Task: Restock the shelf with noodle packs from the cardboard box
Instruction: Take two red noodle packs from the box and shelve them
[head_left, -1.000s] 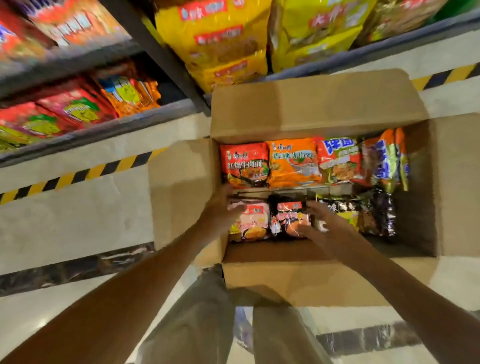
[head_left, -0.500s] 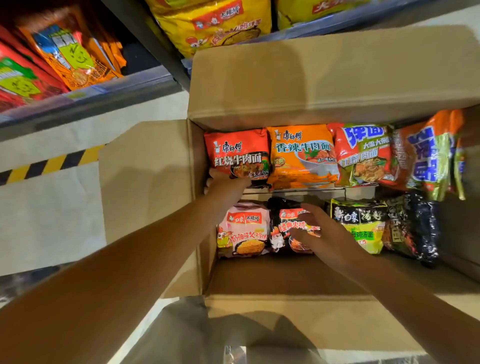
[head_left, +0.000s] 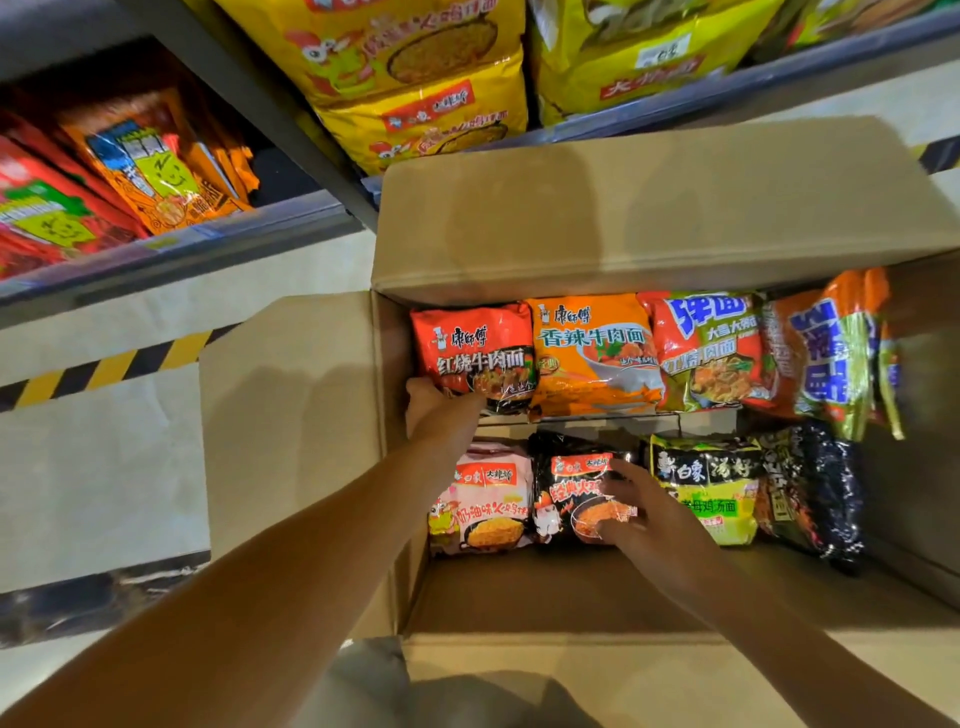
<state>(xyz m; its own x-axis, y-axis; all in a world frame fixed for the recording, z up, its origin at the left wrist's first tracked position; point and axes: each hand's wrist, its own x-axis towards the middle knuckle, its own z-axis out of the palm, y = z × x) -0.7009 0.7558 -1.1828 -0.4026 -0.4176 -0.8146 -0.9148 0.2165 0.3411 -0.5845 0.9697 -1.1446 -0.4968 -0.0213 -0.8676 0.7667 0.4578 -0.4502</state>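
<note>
1. Eight noodle packs show face-up inside the open cardboard box (head_left: 291, 415), in two rows of four with a thin cardboard divider (head_left: 587, 420) between the rows.
2. Far row, four packs from left to right: a red pack (head_left: 475, 345), an orange pack (head_left: 592, 353), a red-and-green pack (head_left: 706, 353), and an orange-and-blue pack (head_left: 826, 358) that stands tilted against the right wall.
3. Near row, four packs from left to right: a pink pack (head_left: 485, 499), a black pack with a red label (head_left: 569, 488), a yellow-green pack (head_left: 717, 493), and a dark black pack (head_left: 815, 493).
4. Two hands reach into the box. The left hand (head_left: 439, 410) is at the lower left corner of the red pack, fingers curled round its bottom edge against the left wall.
5. The right hand (head_left: 641, 512) lies on the black pack with a red label, fingers spread and bent over its right part; whether it truly grips the pack I cannot tell.
6. Two shelf levels rise behind the box: the shelf (head_left: 171, 254) on the left carries red and orange snack bags (head_left: 150, 166), and the one to the right carries at least two stacks of big yellow noodle multipacks (head_left: 415, 78).
7. One black-and-yellow striped strip (head_left: 109, 369) runs along the floor left of the box.
</note>
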